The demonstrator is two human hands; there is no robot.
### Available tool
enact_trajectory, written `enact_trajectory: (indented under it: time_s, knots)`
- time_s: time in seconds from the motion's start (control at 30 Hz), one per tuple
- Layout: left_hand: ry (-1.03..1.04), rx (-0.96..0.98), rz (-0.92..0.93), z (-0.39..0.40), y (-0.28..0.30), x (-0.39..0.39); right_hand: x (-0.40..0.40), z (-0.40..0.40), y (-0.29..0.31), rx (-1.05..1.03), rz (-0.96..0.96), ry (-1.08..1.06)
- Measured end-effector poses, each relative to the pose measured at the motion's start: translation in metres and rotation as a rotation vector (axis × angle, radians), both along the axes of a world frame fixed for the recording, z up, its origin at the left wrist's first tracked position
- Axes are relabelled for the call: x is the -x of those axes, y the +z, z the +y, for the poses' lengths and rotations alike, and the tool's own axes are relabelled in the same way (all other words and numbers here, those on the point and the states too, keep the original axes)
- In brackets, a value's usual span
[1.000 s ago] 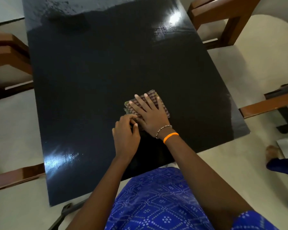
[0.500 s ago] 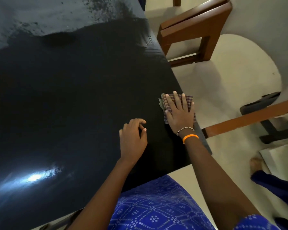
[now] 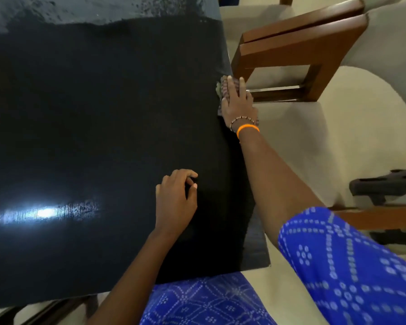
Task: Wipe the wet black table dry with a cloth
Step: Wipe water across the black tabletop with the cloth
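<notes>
Black tabletop (image 3: 92,118), glossy glare patch lower left, wet sheen along far edge. Left hand (image 3: 177,199) rests on it near the front, fingers loosely curled, holding nothing. Right hand (image 3: 238,102) flat, fingers straight and together, pressing the checked cloth (image 3: 220,86) at the tabletop's right edge; cloth mostly hidden under the hand, possibly overhanging. Wooden chair (image 3: 298,50) just beyond.

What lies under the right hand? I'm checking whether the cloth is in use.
The right hand presses flat on the checked cloth at the black table edge; most of the cloth is covered.
</notes>
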State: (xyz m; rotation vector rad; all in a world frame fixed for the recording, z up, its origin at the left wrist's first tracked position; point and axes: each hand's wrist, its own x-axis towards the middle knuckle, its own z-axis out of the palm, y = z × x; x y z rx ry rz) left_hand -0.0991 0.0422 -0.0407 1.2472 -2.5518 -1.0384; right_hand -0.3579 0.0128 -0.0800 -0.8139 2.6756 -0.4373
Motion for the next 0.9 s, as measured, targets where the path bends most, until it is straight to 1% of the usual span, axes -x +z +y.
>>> enact_trajectory:
  time_s: [0.13,0.3,0.5,0.63,0.9]
  knots:
    - [0.024,0.007,-0.012,0.002,-0.001,0.003,0.016,-0.017,0.002,0.019,-0.064,-0.011]
    - [0.001,0.019,-0.016,0.008,0.001,0.002,0.0,-0.001,0.001,0.017,-0.018,-0.014]
    - [-0.078,0.001,0.037,0.016,0.003,0.001,-0.059,0.047,-0.005,-0.021,0.102,-0.026]
    - [-0.138,-0.002,0.081,0.021,0.003,-0.008,-0.1,0.089,-0.004,-0.038,0.102,-0.036]
    - [-0.273,-0.01,0.124,0.034,0.001,-0.053,-0.19,0.171,-0.002,-0.114,0.15,-0.138]
